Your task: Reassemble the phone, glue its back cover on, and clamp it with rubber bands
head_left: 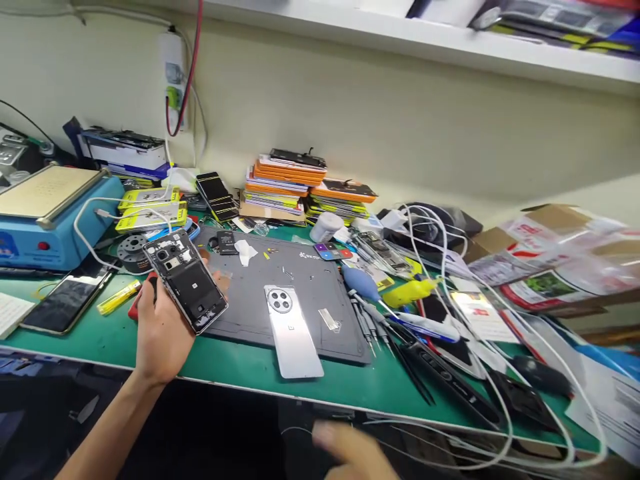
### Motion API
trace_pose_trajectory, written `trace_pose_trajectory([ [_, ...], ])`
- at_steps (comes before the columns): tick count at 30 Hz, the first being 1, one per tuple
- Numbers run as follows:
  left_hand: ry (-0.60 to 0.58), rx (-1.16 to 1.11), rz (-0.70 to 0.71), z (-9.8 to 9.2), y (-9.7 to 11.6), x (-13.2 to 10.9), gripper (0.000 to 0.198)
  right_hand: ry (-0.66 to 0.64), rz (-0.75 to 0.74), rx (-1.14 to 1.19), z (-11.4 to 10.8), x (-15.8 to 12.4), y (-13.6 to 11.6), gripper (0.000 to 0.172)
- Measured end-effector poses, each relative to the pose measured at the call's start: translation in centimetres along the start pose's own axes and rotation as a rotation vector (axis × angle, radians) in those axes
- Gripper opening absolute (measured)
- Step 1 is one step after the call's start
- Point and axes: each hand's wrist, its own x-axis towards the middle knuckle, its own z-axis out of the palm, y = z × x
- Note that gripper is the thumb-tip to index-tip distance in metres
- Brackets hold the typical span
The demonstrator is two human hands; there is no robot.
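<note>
An opened smartphone point(193, 283) with its dark insides and camera lenses showing lies tilted in my left hand point(163, 330), whose fingers wrap round it from below. Below the table's front edge, my right hand point(353, 453) is smeared by motion; part of a finger points left, and I see nothing held. A silver back cover point(295, 333) with a round camera ring lies on the dark grey work mat point(240, 320) and over its front edge. Behind it on the mat are a black phone battery point(227, 243), a white scrap point(245, 252) and small loose bits.
A blue machine point(60, 220) and a dark phone point(70, 300) stand left. Stacked boxes point(285, 177) line the wall. On the right lie screwdrivers point(365, 320), a blue air blower point(360, 283), a black pen-shaped tool point(453, 383) and looping white cables point(500, 393) hanging over the edge.
</note>
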Motion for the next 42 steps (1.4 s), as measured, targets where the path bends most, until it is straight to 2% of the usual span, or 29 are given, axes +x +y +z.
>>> trace_pose_trajectory([
  [2,-0.01,0.005,-0.011,0.0,0.0,0.0,0.066,0.096,0.071,-0.133,1.3,1.9,0.7,0.062],
  [3,-0.018,0.01,-0.015,0.0,0.0,-0.1,0.067,0.091,0.113,-0.264,1.9,2.8,0.9,0.07],
  [6,-0.039,0.028,0.006,-0.2,-0.2,-0.1,0.067,-0.053,0.092,-0.494,3.1,4.6,0.9,0.092],
  [8,-0.055,0.049,0.037,-0.3,-0.4,-0.1,0.067,-0.111,0.045,-0.533,3.5,4.9,0.4,0.09],
  [13,-0.102,0.105,0.067,-0.8,-1.0,0.0,0.074,-0.141,0.005,-0.519,3.6,4.3,-0.2,0.074],
  [17,-0.127,0.104,0.038,-0.9,-1.3,-0.1,0.081,-0.14,0.055,-0.407,2.9,4.5,1.3,0.07],
  [21,-0.137,0.117,0.019,-1.1,-1.3,-0.4,0.081,-0.128,0.324,-0.095,1.5,5.3,2.7,0.073],
  [24,-0.145,0.132,-0.006,-1.3,-1.4,-0.5,0.077,-0.007,0.482,0.248,1.6,6.0,2.0,0.078],
  [27,-0.162,0.152,-0.017,-1.4,-1.6,-0.7,0.071,0.115,0.405,0.543,3.7,6.6,-0.4,0.077],
  [29,-0.178,0.169,-0.002,-1.5,-1.9,-0.7,0.069,0.106,0.34,0.601,5.7,6.9,-2.2,0.073],
  [32,-0.2,0.196,0.032,-1.6,-2.5,-0.8,0.068,0.055,0.257,0.561,8.5,7.3,-4.3,0.072],
  [35,-0.229,0.238,0.065,-2.1,-3.1,-0.9,0.066,0.01,0.118,0.476,10.3,7.6,-5.2,0.073],
  [39,-0.216,0.324,0.102,-3.4,-3.7,-0.8,0.069,-0.012,-0.032,0.394,11.3,7.6,-5.6,0.073],
  [42,-0.226,0.418,0.124,-3.9,-3.9,-0.9,0.07,-0.021,-0.07,0.381,11.5,7.5,-5.7,0.074],
])
